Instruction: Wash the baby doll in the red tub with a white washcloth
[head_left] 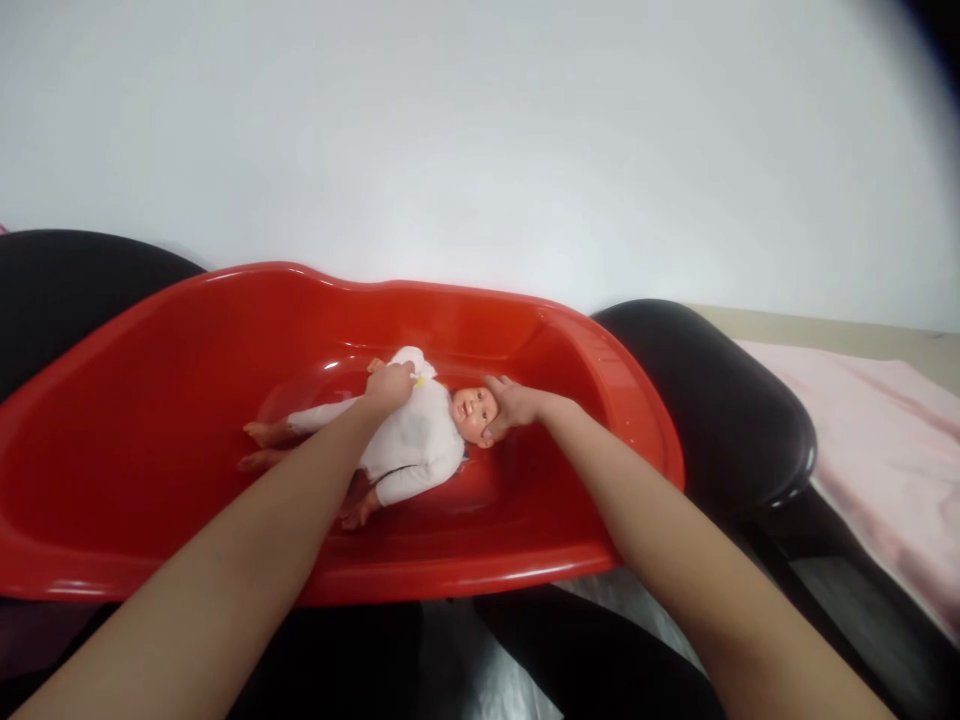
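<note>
A baby doll (420, 440) in white clothes lies on its back inside a red baby bathtub (150, 420), its head to the right and bare feet to the left. My right hand (517, 403) cups the top of the doll's head, thumb and fingers on either side. Over the doll's chest, my left hand (391, 385) is closed on white fabric (414, 360) with a small yellow mark near it. Whether this fabric is the doll's sleeve or a separate cloth, I cannot tell. My left forearm hides part of the doll's legs and waist.
The tub sits between a black seat (705, 400) on the right and another black seat (67, 290) on the left. Behind it rises a white wall (480, 140). Pale pink cloth (885, 430) lies at the far right.
</note>
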